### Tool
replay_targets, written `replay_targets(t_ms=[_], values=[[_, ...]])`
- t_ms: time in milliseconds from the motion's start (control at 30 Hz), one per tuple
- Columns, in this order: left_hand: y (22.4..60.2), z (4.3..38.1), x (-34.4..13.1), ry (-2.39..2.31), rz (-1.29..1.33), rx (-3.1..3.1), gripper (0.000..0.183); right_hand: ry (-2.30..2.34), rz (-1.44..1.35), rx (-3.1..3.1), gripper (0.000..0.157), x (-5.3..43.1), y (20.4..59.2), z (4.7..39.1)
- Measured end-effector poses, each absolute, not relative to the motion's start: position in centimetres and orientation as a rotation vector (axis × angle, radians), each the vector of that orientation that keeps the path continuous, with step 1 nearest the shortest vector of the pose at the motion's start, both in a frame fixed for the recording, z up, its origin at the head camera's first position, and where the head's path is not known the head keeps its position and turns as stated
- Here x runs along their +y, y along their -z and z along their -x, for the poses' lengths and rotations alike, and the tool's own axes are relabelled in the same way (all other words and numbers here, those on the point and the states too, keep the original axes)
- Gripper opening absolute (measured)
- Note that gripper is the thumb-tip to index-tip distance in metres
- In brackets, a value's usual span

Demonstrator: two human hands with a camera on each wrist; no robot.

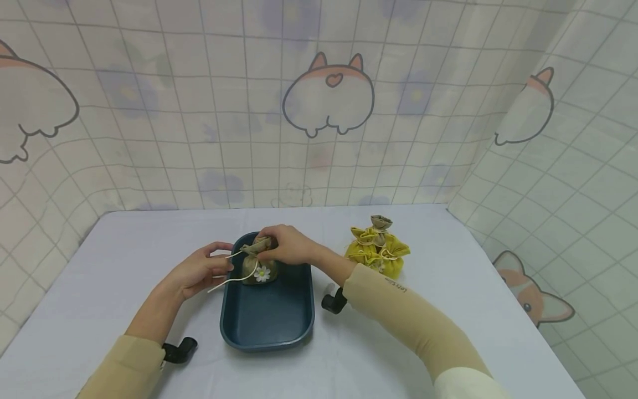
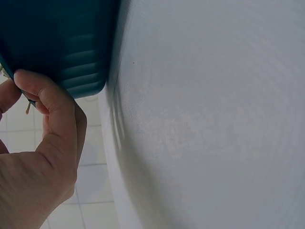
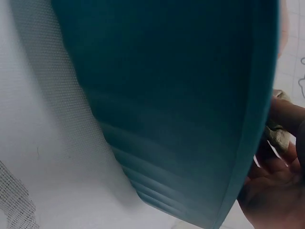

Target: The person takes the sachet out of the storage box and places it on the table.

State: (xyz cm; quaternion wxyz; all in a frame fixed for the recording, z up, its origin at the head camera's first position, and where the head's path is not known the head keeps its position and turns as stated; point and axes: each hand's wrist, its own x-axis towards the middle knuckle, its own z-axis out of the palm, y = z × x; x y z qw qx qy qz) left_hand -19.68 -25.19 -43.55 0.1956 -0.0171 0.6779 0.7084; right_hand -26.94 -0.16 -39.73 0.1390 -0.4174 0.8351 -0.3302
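Observation:
A brown drawstring pouch [image 1: 259, 267] with a white daisy on its front sits at the far left end of a dark blue tray [image 1: 269, 316]. My right hand [image 1: 289, 245] reaches over the tray and pinches the pouch's gathered neck. Two pale cords trail leftward from that neck, over the tray's rim. Beside the rim, my left hand [image 1: 205, 270] has loosely bent fingers close to the cords. From the left wrist, a fingertip of that hand [image 2: 52, 124] overlaps the tray's edge [image 2: 81, 86]. The tray's wall [image 3: 190, 105] hides much of the right wrist view.
To the tray's right stands a cluster of yellow drawstring pouches [image 1: 389, 260], with a brown pouch [image 1: 381, 223] behind them. Everything rests on a white-covered table [image 1: 149, 238]. A grid-patterned curtain [image 1: 239, 149] bounds the back and sides. Black camera mounts [image 1: 181, 350] sit at both wrists.

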Motion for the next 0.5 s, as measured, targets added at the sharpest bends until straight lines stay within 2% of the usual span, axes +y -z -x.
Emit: replay_targets(t_ms=[200, 500], values=[[43.63, 19.71, -25.13, -1.98, 0.045, 1.902, 0.06, 1.017, 1.217, 2.425, 0.022, -0.21, 40.08, 26.89], [43.52, 19.73, -25.08, -1.972, 0.058, 1.909, 0.065, 1.07, 1.214, 2.452, 0.016, -0.2, 40.17, 26.47]])
